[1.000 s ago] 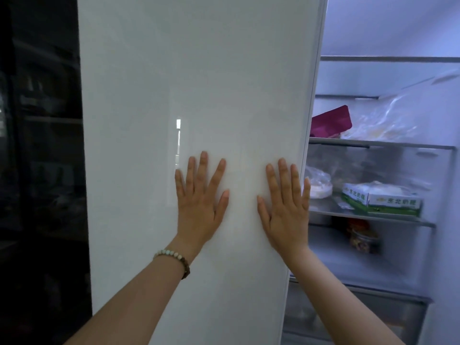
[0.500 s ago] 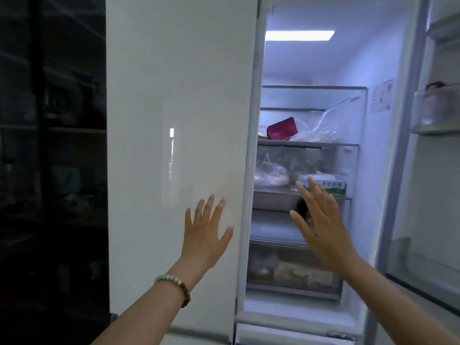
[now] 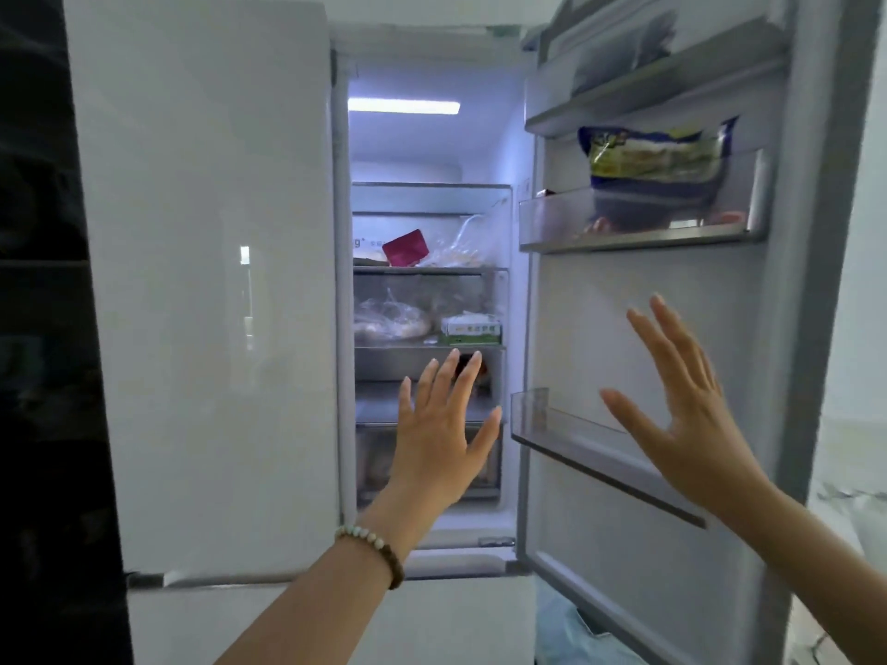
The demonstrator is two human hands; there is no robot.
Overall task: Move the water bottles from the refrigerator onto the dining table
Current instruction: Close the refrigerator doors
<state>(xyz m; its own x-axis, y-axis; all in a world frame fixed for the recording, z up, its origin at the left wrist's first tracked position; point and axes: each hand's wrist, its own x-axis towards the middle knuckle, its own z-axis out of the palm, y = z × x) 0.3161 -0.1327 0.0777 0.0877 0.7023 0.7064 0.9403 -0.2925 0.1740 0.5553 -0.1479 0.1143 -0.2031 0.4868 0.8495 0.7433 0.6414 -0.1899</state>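
We see no water bottles yet in the lit refrigerator (image 3: 427, 151), neither on its shelves nor in the open right door's bins, so we judge we are at the searching step. Our left hand (image 3: 439, 439) and right hand (image 3: 691, 424) are both raised, spread wide and empty. Next we need to find the bottles, perhaps lower down, before reaching.
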